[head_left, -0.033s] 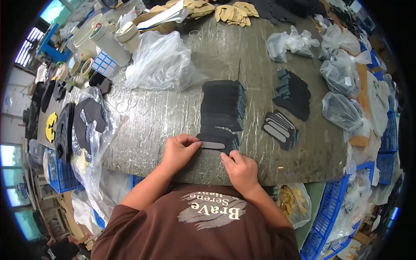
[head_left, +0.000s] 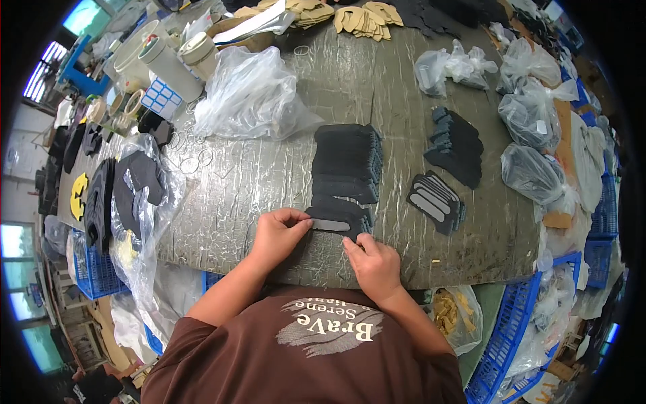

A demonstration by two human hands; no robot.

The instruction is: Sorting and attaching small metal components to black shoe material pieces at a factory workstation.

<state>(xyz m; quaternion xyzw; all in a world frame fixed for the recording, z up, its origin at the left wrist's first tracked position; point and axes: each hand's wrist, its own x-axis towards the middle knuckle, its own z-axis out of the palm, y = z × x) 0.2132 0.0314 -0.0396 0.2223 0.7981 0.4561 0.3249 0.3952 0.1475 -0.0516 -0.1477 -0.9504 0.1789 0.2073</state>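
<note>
In front of me lies a dark cut piece with a pale grey strip [head_left: 331, 225], at the near end of a short row of overlapping black pieces [head_left: 331, 203]. My left hand [head_left: 277, 234] is closed, thumb and forefinger pinching the piece's left end. At its near right edge, my right hand [head_left: 374, 264] is closed too, fingertips pressed together on the edge. Just beyond is a longer row of overlapping black pieces [head_left: 343, 158] with blue-grey right edges. The fingertips partly cover the piece's ends.
To the right lie a fanned stack with grey strips [head_left: 434, 200] and another black stack [head_left: 459, 149]. Clear plastic bags [head_left: 531, 175] line the table's right side. A crumpled plastic bag [head_left: 252, 94] and white containers [head_left: 168, 67] stand back left. Tan pieces [head_left: 367, 21] lie at the far edge.
</note>
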